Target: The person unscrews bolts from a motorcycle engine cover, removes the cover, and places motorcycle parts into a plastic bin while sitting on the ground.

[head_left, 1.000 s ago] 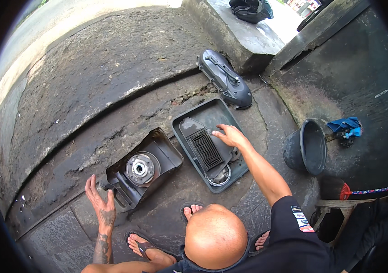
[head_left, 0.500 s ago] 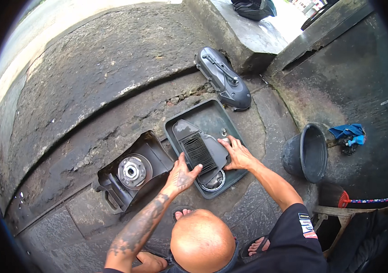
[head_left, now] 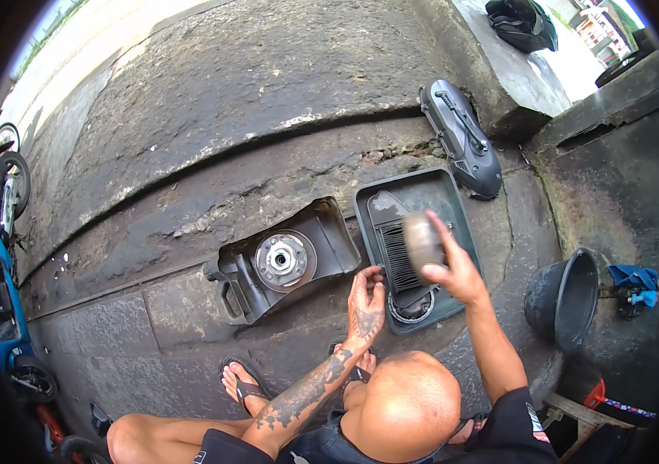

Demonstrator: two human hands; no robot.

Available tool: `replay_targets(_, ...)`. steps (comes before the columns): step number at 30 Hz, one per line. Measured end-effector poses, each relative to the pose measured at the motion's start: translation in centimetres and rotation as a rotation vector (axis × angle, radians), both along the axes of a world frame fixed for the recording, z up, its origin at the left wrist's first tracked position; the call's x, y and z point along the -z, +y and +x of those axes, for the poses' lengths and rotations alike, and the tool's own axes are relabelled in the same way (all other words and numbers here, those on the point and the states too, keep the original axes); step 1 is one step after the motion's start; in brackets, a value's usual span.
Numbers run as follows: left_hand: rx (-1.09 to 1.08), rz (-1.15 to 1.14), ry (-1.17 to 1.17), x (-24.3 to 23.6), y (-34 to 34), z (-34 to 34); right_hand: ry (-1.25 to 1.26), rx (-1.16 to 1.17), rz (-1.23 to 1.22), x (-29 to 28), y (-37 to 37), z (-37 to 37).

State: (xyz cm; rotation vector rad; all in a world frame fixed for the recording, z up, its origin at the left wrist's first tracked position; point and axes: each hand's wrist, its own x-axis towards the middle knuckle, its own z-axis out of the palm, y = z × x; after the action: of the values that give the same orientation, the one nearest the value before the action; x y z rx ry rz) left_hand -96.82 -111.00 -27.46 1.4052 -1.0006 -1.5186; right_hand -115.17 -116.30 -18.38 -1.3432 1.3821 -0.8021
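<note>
My right hand [head_left: 459, 267] grips a round grey-brown metal drum [head_left: 422, 238], smeared by motion, raised above the dark tray [head_left: 453, 309]. Its shape resembles a clutch bell. Beneath it in the tray lies a flat pleated air filter [head_left: 399, 251] in a dark frame, partly covered by the drum. A round metal ring part [head_left: 413, 308] sits at the tray's near end. My left hand [head_left: 366, 301] is beside the tray's left edge, fingers loosely bent and apart, with nothing seen in it. To its left, a clutch assembly [head_left: 280, 260] rests in a cut-open black jug [head_left: 329, 232].
A long dark engine cover [head_left: 461, 139] with a tool on it lies beyond the tray. At right are a black bucket [head_left: 557, 298], blue cloth [head_left: 635, 276] and a red-headed brush [head_left: 595, 393]. A raised concrete ledge [head_left: 267, 85] runs behind; motorbikes [head_left: 8, 185] stand far left.
My right hand has lifted the metal drum over the tray. My left hand has moved off the air filter to the tray's left side. The view has shifted left.
</note>
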Motion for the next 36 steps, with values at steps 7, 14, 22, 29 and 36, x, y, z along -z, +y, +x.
replay_targets(7,0.142,-0.031,-0.187,0.7,2.9,0.1,0.557,-0.423,0.107,3.1,-8.9,15.8)
replay_targets(14,0.154,0.100,-0.103,-0.3,1.2,1.5,0.256,-0.249,-0.233,7.2,-3.8,12.6)
replay_targets(22,0.367,-0.043,-0.194,0.8,1.4,-0.2,0.844,0.384,0.301,8.0,2.6,-1.6)
replay_targets(29,0.355,-0.092,-0.219,-1.0,0.5,-0.4,0.543,0.667,0.033,3.7,1.9,-5.2)
replay_targets(36,0.490,-0.190,-0.345,-0.4,-1.1,-1.3,0.941,0.848,-0.168,2.3,1.6,-25.0)
